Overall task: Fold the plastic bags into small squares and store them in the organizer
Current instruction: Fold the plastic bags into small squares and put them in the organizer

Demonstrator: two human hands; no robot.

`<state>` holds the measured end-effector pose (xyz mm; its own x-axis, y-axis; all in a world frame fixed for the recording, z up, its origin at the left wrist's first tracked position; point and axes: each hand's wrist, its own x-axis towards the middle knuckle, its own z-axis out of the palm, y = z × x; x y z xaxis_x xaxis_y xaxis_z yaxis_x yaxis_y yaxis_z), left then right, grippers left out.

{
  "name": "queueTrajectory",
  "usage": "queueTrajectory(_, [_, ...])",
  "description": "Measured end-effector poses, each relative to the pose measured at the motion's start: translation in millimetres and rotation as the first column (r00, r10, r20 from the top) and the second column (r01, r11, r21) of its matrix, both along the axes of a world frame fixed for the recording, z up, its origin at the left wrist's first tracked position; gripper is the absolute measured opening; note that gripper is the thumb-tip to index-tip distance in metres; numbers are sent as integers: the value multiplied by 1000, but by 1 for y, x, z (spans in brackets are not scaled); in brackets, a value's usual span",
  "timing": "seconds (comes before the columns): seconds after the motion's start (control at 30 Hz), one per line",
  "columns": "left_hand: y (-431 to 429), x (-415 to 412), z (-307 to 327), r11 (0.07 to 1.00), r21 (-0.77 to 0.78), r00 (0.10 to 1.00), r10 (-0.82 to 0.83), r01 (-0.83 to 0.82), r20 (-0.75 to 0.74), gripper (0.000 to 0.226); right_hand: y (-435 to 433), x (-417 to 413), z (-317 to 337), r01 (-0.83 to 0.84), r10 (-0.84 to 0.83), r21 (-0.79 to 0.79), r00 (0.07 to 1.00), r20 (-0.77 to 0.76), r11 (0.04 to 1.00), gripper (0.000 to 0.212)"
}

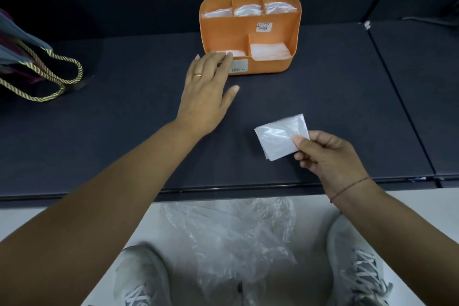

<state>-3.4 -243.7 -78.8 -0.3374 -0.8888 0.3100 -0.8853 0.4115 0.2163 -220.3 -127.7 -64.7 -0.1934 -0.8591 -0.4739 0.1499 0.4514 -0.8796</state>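
Observation:
An orange organizer (270, 30) stands at the back of the dark shelf (124, 131). Folded clear bags fill its three rear compartments and both front ones. My left hand (207, 92) reaches forward with straight fingers, and its fingertips touch the folded bags at the organizer's front-left compartment. My right hand (327, 154) pinches a folded plastic bag (280, 136), a small clear square, between thumb and fingers just above the shelf near its front edge.
A pile of loose clear plastic bags (231, 236) lies on the white floor between my two grey shoes. A bag with gold rope handles (37, 74) sits at the shelf's left end. A seam splits off another shelf panel on the right.

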Motion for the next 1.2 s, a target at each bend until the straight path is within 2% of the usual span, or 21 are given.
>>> queueTrajectory(0.13, [-4,4,-4,1000,2,1000,3,-3,7,58,3,2,-1,-20,20,-2,1000,-20,1000,7])
queueTrajectory(0.27, [-6,9,-7,997,-70,1000,29,-29,-2,57,1,1,-1,-30,30,-1,999,-34,1000,7])
queueTrajectory(0.4, [-20,16,-7,999,-37,1000,-6,6,6,55,2,4,-2,-45,45,-7,998,-35,999,7])
queueTrajectory(0.5, [-32,17,-4,999,-26,997,-22,21,-72,45,3,5,-1,-54,53,-12,998,-31,998,7])
queueTrajectory(0.6, [-32,14,-3,993,-117,994,2,-15,-109,32,2,4,1,-40,40,-17,999,-17,999,7])
queueTrajectory(0.7, [-20,13,-5,971,-238,998,-25,12,-54,25,-1,3,4,-14,14,-28,1000,-12,1000,7])
queueTrajectory(0.87, [29,6,-5,878,-476,996,-80,51,-40,12,-12,4,18,27,-30,-109,999,-26,994,12])
queueTrajectory(1.0, [77,-6,-2,852,-521,991,-107,53,-75,25,-27,7,31,-15,2,-183,998,-67,983,13])
queueTrajectory(1.07, [95,-3,-2,878,-477,987,-116,48,-113,18,-38,13,35,-70,49,-206,993,-107,976,13])
queueTrajectory(1.1, [101,1,0,902,-431,984,-96,23,-148,23,-43,18,37,-103,76,-211,988,-133,972,14])
queueTrajectory(1.2, [101,14,8,966,-248,963,2,-71,-268,65,-60,38,35,-197,142,-201,956,-257,960,13])
